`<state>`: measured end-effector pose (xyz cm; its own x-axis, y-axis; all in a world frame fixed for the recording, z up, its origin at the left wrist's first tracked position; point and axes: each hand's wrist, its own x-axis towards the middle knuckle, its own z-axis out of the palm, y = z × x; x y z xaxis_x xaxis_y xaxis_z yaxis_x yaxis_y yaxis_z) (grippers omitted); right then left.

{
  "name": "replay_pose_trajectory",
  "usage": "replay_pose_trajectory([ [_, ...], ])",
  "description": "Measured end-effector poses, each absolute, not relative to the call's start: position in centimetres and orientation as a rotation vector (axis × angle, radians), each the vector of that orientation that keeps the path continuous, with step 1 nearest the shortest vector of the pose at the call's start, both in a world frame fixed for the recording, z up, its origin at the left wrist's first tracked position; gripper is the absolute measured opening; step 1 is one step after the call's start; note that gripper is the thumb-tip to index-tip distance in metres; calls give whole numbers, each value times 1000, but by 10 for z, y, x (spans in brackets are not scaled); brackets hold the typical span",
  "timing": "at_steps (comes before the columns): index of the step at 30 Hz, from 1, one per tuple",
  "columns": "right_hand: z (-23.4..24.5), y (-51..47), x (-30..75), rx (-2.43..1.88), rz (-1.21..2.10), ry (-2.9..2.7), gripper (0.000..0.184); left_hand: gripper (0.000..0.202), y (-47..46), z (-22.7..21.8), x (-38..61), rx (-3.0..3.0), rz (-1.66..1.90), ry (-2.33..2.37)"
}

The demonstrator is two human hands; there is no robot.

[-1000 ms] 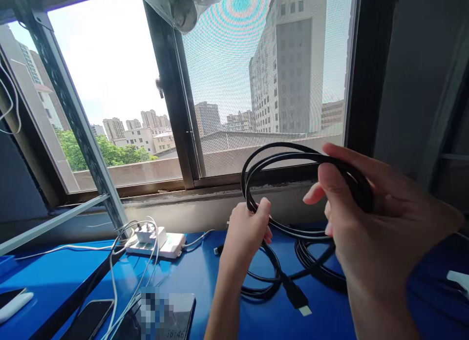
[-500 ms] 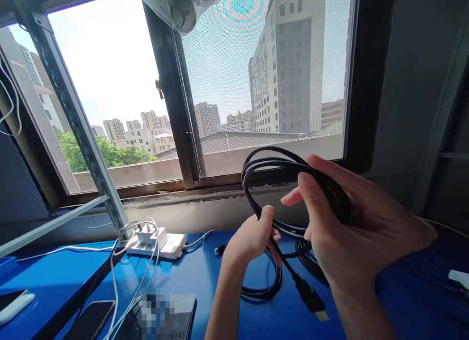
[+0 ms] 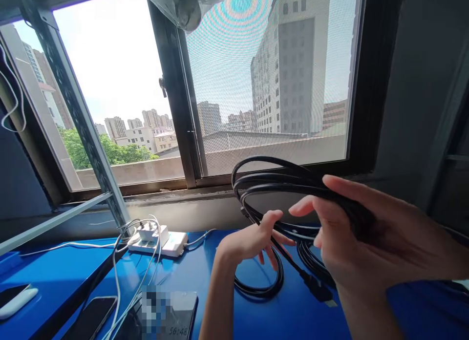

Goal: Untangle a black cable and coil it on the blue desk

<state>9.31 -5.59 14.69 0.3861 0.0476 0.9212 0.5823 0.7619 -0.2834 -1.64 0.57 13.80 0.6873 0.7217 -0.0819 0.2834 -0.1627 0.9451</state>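
A looped black cable (image 3: 273,176) is held up above the blue table, its several loops reaching left from my right hand (image 3: 351,242). My right hand wraps round the bundled side of the loops, thumb towards me. My left hand (image 3: 249,244) is at the lower left of the loops, its fingers spread and the thumb raised beside the cable. From there one end hangs down to a black plug (image 3: 318,287) with a flat metal tip. Under the hands, another black cable coil (image 3: 262,293) lies on the table, and a second coil (image 3: 311,262) is partly hidden behind my right hand.
On the blue table (image 3: 216,306) stand a white power strip (image 3: 172,244) with an adapter and tangled white cords. Nearer are a dark phone (image 3: 91,318) and a dark device (image 3: 179,313) showing digits. A metal shelf post (image 3: 82,115) rises at left before the window.
My left hand's fingers have loosened and spread from the cable. My right hand has moved right and slightly down, and the loops look wider apart. The view has shifted slightly.
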Motion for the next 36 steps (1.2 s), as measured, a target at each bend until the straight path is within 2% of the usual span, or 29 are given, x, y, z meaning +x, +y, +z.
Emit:
replay_pose_trajectory([
  [7,155,-48,89,-424,-362,-967,23,29,8,143,-10,1666,888,790],
  [11,161,-37,90,-272,-271,-1010,12,16,12,143,-3,1543,1201,649],
  [13,161,-27,93,-288,-129,-1004,8,18,15,142,-1,1439,1359,602],
  [18,156,1,99,-515,173,-934,26,31,21,143,0,1260,1560,449],
  [23,155,9,98,-619,153,-1033,27,39,20,147,-9,1206,1664,407],
  [28,152,12,101,-734,131,-1130,27,48,19,150,-22,1224,1606,421],
  [36,150,11,98,-692,-149,-1296,33,51,17,154,-27,1260,1640,439],
])
